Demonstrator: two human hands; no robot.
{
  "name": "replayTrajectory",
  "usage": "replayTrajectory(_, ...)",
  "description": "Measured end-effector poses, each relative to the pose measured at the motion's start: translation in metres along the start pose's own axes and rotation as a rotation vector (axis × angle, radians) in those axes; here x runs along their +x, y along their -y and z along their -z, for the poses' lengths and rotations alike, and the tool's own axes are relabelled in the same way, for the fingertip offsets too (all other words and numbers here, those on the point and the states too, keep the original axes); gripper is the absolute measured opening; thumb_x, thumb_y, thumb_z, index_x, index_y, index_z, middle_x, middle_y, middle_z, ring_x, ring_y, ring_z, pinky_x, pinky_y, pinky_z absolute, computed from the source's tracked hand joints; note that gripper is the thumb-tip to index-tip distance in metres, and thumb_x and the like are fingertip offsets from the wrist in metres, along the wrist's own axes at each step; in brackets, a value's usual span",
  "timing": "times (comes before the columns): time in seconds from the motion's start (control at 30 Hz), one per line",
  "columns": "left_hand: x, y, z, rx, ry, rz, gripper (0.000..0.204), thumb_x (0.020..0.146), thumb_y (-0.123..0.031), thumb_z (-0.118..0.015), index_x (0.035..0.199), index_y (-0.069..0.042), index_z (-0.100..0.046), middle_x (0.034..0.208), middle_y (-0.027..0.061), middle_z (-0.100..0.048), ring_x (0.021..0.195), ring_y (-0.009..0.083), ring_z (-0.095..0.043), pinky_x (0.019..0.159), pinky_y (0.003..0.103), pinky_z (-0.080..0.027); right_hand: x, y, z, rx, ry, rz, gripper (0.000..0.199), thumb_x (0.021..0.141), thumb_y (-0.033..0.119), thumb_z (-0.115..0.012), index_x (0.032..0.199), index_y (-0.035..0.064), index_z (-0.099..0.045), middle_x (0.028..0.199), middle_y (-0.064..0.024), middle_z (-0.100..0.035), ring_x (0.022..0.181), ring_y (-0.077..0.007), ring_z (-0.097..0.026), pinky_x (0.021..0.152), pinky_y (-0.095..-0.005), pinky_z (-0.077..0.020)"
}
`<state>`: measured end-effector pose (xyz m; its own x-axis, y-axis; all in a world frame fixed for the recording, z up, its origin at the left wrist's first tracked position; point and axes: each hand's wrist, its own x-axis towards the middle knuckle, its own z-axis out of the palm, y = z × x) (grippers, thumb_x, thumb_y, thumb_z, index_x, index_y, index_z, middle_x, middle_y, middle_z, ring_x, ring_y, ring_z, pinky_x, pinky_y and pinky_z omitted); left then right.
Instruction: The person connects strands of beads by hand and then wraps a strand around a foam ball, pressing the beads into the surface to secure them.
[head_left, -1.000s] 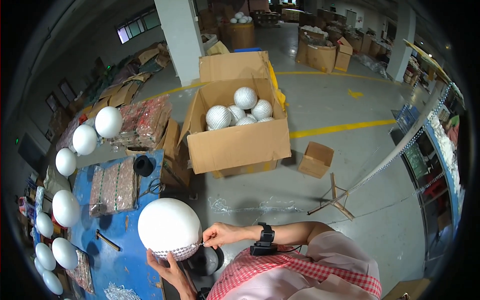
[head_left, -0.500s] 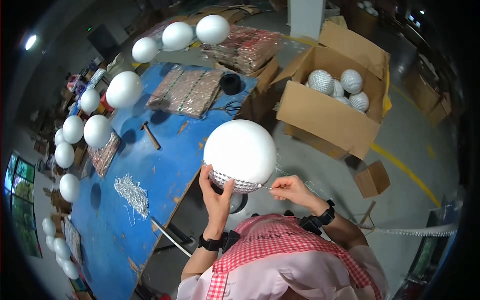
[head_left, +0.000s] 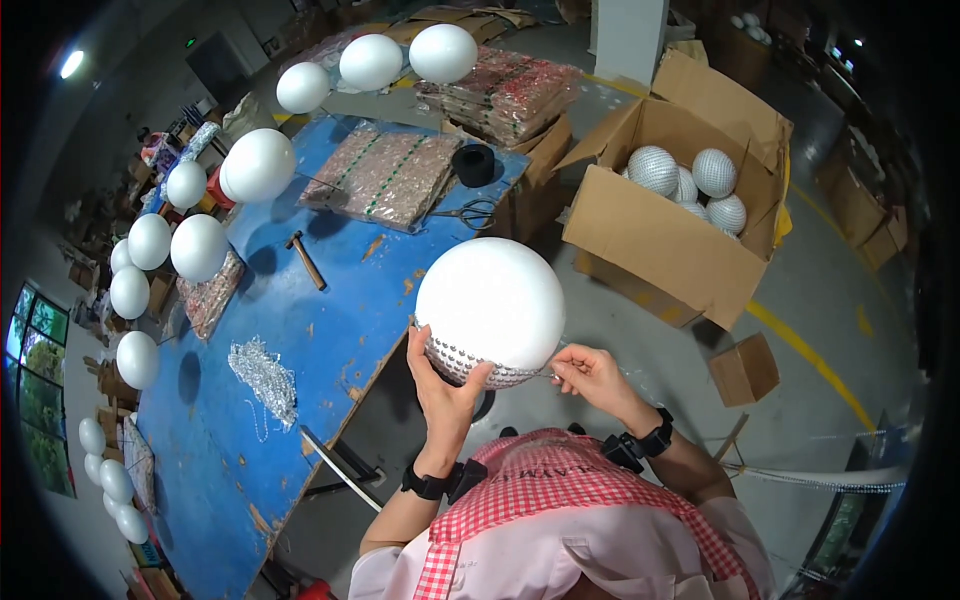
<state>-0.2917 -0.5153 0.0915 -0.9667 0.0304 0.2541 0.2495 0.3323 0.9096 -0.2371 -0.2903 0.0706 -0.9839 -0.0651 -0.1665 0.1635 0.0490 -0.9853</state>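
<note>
A large smooth white ball point(head_left: 490, 295) sits just off the table's near edge, in front of my body. Several rows of silver bead trim point(head_left: 468, 366) wrap its lower part. My left hand point(head_left: 445, 398) grips the ball from the lower left, with thumb and fingers spread against the beaded rows. At the lower right, my right hand point(head_left: 592, 380) pinches a thin strand close to the ball's side, at the end of the beaded band. The ball's underside is hidden from view.
The blue table point(head_left: 330, 330) carries a heap of silver bead strands point(head_left: 263, 378), a hammer point(head_left: 306, 261), scissors point(head_left: 470, 212), a black roll point(head_left: 473, 165) and wrapped packs point(head_left: 385, 180). White balls point(head_left: 258, 165) stand along its far side. An open carton point(head_left: 660, 240) holds silver-beaded balls point(head_left: 714, 173).
The view has shifted slightly. My right hand has come closer to the ball, shortening the stretch of strand between them. My left hand keeps its grip on the ball.
</note>
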Motion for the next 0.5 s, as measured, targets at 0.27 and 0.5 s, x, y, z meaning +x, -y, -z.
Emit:
replayTrajectory(0.27,-0.005,-0.006,-0.008,0.137,-0.057,-0.147,0.091,0.069,-0.022,-0.08,0.138,-0.003,-0.023,0.148,0.0284,-0.017,0.135,0.0359,-0.026,0.111,0.041,-0.022,0.0,0.016,-0.007,-0.206,0.03,0.199,0.017,0.086,0.012,-0.065,0.098,0.0004,-0.064,0.075,-0.0053,-0.066,0.067,-0.0091,-0.062,0.061,-0.0242,-0.0508)
replayTrajectory(0.5,-0.008,-0.004,-0.011,-0.063,-0.061,-0.093,0.095,0.069,-0.01,-0.077,0.141,0.0,-0.016,0.144,0.0207,-0.024,0.133,0.0301,-0.03,0.111,0.039,-0.024,-0.003,0.021,-0.013,-0.222,0.044,0.109,0.016,0.084,0.018,-0.068,0.096,0.007,-0.064,0.065,-0.0075,-0.064,0.059,-0.0099,-0.062,0.053,-0.0282,-0.046)
